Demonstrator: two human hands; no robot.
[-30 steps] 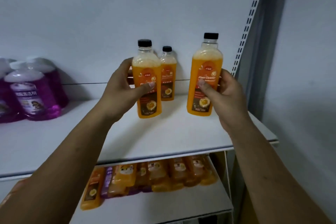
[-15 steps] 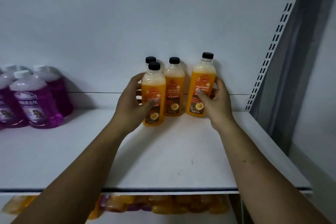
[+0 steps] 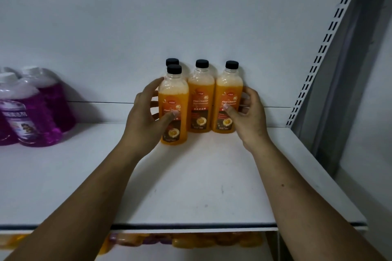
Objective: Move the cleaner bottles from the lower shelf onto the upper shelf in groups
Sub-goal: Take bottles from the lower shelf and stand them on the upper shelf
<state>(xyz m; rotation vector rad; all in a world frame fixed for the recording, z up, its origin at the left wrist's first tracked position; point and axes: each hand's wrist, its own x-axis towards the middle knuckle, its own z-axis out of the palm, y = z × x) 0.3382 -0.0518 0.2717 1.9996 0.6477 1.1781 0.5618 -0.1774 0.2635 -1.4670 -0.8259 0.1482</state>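
Observation:
Several orange floor-cleaner bottles with black caps stand upright at the back of the white upper shelf point(image 3: 191, 186). My left hand point(image 3: 146, 118) grips the front left bottle point(image 3: 174, 95), which stands on the shelf in front of a mostly hidden bottle point(image 3: 172, 61). My right hand point(image 3: 248, 116) grips the right bottle point(image 3: 229, 93), set against the back panel. A middle bottle point(image 3: 201, 95) stands between them, untouched. More orange bottles point(image 3: 212, 241) show dimly on the lower shelf under the front edge.
Purple cleaner bottles point(image 3: 31, 108) with white caps stand at the left of the upper shelf. A slotted metal upright point(image 3: 322, 48) bounds the shelf on the right, with a grey wall beyond it.
Both hands have carried their bottles from mid-air back and down onto the upper shelf. The right bottle now stands beside the middle one by the back panel, and the view has moved closer.

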